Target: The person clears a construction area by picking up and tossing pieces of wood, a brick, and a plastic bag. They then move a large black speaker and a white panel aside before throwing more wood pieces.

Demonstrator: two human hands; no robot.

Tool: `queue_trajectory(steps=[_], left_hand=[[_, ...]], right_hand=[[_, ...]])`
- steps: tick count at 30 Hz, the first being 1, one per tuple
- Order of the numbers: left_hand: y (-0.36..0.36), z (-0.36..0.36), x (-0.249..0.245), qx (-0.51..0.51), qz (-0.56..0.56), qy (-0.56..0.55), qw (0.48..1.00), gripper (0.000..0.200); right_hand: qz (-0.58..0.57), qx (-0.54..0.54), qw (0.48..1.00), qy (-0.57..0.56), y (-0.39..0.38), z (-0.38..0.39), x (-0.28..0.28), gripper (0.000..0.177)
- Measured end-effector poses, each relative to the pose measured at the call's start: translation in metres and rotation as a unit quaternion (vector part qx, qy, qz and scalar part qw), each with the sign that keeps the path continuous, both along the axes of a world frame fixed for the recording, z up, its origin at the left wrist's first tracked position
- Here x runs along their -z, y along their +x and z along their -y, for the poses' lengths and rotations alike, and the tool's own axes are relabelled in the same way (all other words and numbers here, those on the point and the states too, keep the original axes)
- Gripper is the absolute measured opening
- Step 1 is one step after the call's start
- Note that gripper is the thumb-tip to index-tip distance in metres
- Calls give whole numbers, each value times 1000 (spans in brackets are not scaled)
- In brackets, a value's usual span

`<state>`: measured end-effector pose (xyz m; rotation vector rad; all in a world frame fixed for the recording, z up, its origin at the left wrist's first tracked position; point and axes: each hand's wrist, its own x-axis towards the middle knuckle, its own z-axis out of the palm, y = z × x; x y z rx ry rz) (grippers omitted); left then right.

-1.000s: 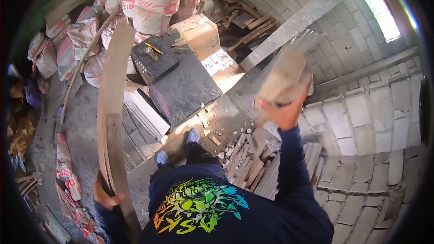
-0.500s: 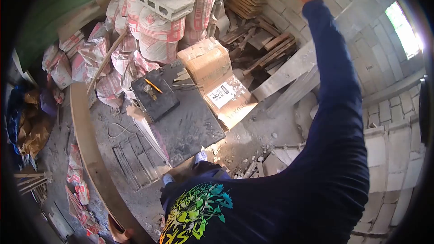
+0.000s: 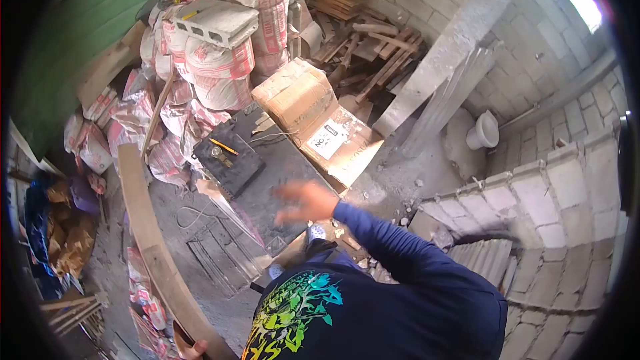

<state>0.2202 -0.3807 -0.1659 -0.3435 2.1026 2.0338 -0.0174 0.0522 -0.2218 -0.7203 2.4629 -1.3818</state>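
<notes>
My right hand, smeared by motion with its fingers apart, is over the dark tabletop and holds nothing. At the bottom edge my left hand grips the near end of a long wooden board; only part of its fingers shows. The board slants up and away on the left, its far end near the cement bags. On the table lies a black case with a wristwatch and a yellow pencil on top. An opened cardboard box lies along the table's right side.
Cement bags are stacked behind the table, with a concrete hollow block on top. Scrap wood is piled at the back. A slanting post and a low block wall stand on the right, near a white toilet bowl.
My right hand has come down from raised at the top of the view to over the table. The left hand still holds the board, and the view has shifted.
</notes>
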Motion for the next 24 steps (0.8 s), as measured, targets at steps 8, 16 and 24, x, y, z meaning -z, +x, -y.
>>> queue_trajectory(steps=[8,16,24], left_hand=[[-67,-22,-29,160,-34,-39,986,105],[-108,-48,-49,286,-119,-170,936,70],[-119,-9,-134,275,-222,-346,869,101]], right_hand=[[257,-131,903,-317,125,201,21,85],[375,57,686,-621,155,219,-32,65],[334,170,656,-656,131,188,-42,49]])
